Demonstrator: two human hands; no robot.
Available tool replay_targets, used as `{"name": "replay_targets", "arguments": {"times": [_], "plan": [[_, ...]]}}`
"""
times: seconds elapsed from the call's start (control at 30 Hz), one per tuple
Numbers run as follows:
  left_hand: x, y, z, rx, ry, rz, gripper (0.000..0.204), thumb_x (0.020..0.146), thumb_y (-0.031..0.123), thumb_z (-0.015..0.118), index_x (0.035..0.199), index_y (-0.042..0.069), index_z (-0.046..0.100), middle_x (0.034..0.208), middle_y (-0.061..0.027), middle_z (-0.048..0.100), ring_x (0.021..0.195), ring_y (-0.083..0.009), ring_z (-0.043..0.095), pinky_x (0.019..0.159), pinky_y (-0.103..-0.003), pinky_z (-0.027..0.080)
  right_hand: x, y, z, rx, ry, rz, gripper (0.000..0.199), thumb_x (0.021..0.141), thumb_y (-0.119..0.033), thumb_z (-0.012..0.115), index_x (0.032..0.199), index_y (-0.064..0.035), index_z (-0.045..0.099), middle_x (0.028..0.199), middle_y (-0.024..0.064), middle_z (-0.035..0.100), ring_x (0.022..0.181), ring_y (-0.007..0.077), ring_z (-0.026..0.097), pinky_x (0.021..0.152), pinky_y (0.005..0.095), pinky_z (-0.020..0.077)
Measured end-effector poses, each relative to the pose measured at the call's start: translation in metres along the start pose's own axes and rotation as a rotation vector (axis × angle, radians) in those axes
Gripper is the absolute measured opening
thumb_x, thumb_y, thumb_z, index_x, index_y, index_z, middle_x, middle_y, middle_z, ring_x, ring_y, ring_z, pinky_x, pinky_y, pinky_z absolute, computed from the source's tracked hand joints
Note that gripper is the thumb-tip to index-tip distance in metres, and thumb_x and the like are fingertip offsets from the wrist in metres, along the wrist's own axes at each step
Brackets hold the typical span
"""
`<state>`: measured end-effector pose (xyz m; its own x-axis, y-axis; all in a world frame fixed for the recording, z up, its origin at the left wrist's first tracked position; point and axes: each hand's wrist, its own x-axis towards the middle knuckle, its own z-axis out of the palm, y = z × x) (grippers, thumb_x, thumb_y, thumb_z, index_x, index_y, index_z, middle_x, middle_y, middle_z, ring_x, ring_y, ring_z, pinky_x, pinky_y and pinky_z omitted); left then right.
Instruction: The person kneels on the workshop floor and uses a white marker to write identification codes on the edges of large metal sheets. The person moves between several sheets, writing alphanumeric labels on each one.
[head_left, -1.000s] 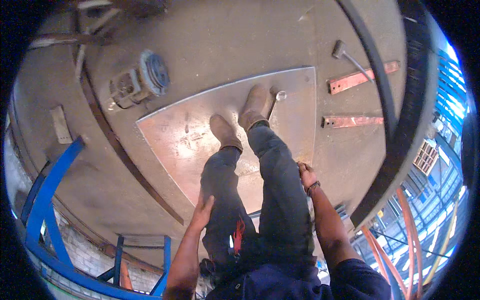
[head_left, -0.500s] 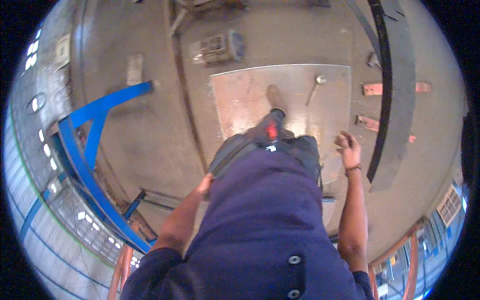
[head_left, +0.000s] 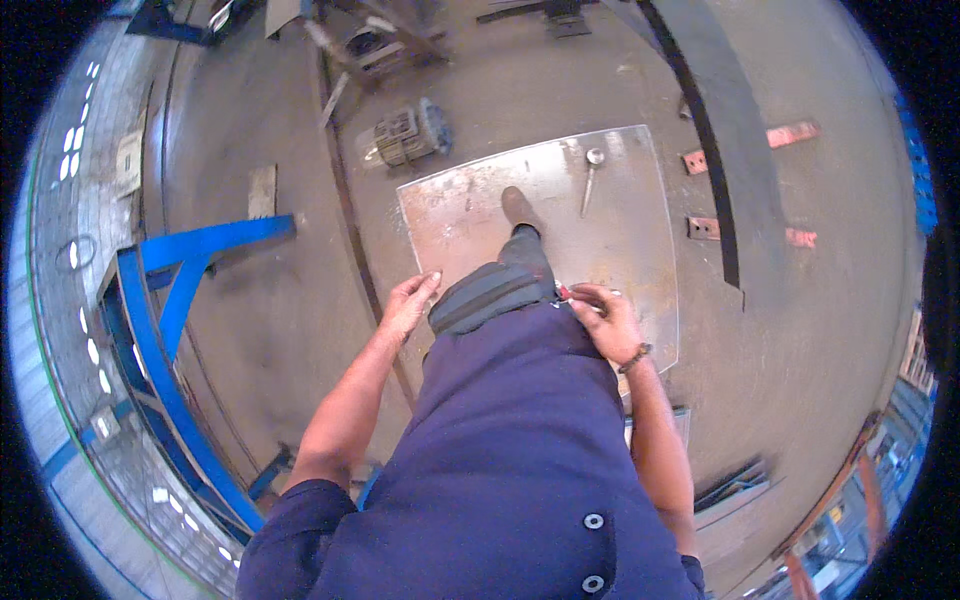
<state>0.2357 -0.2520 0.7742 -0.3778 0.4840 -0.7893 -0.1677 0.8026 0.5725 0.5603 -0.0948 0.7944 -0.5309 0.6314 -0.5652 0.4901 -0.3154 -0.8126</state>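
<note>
I stand on a bare steel plate [head_left: 630, 250] lying on the workshop floor, one brown boot [head_left: 518, 208] set forward on it. My left hand [head_left: 408, 305] hangs open beside my left thigh, fingers spread, holding nothing. My right hand [head_left: 603, 322] is at my right hip against the dark trousers, fingers curled around a small red-tipped object [head_left: 566, 293] that I cannot identify. A hammer [head_left: 590, 175] lies on the far part of the plate, out of reach of both hands.
An electric motor [head_left: 405, 135] sits on the floor beyond the plate's left corner. A blue steel frame [head_left: 150, 300] stands to my left. A long dark curved steel strip [head_left: 725, 150] runs along the right, with two reddish bars [head_left: 790, 133] [head_left: 700, 228] beside it.
The view has swung and my torso now fills the lower frame. My right hand has come in from beside my leg to my hip; my left hand stays open by the thigh.
</note>
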Motion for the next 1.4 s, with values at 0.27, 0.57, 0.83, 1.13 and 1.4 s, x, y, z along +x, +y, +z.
{"name": "replay_targets", "arguments": {"times": [0.27,0.57,0.83,1.13,1.4], "plan": [[-0.025,0.067,0.089,0.577,-0.322,0.674,0.047,0.079,0.034,0.078,0.118,0.01,0.07,0.122,-0.0137,0.063,0.117,-0.0301,0.058,0.1,-0.04,0.046,-0.005,0.032,0.005,-0.335,0.038,-0.263,0.039,0.088,-0.017,0.062,0.126,-0.0102,0.059,0.128,0.0201,0.058,0.12,0.0356,0.054,0.105,0.0423,0.0417],[-0.01,0.107,0.154,0.723,-0.349,1.135,0.046,0.076,0.03,0.078,0.116,0.01,0.069,0.118,-0.0143,0.063,0.112,-0.033,0.059,0.096,-0.042,0.046,-0.046,-0.034,-0.045,-0.686,0.335,0.054,0.026,0.088,-0.03,0.059,0.097,-0.0078,0.069,0.1,0.0219,0.068,0.096,0.0377,0.066,0.085,0.0487,0.052],[0.0,0.135,0.163,0.733,-0.459,1.352,0.031,0.077,0.024,0.078,0.103,0.008,0.072,0.108,-0.0115,0.064,0.102,-0.0302,0.059,0.089,-0.041,0.043,-0.045,-0.079,-0.035,-0.272,0.311,-0.23,0.028,0.085,-0.023,0.061,0.107,-0.0059,0.062,0.1,0.02,0.069,0.097,0.0389,0.065,0.084,0.0484,0.0514],[0.005,0.168,0.167,1.123,-0.643,1.399,0.034,0.076,0.03,0.079,0.107,0.018,0.073,0.105,-0.0031,0.061,0.115,-0.024,0.053,0.106,-0.048,0.029,-0.024,-0.003,-0.006,-0.154,0.308,-0.073,0.033,0.086,-0.023,0.063,0.114,-0.0057,0.061,0.105,0.02,0.066,0.103,0.0383,0.063,0.09,0.0467,0.0492],[-0.008,0.167,0.181,1.225,-0.696,1.347,0.032,0.079,0.031,0.075,0.107,0.016,0.069,0.108,-0.0061,0.059,0.117,-0.0276,0.052,0.108,-0.053,0.026,-0.027,0.016,0.0,-0.01,0.371,-0.157,0.031,0.09,-0.02,0.06,0.114,-0.0013,0.064,0.108,0.0191,0.067,0.106,0.0361,0.063,0.094,0.0422,0.0495]]}}
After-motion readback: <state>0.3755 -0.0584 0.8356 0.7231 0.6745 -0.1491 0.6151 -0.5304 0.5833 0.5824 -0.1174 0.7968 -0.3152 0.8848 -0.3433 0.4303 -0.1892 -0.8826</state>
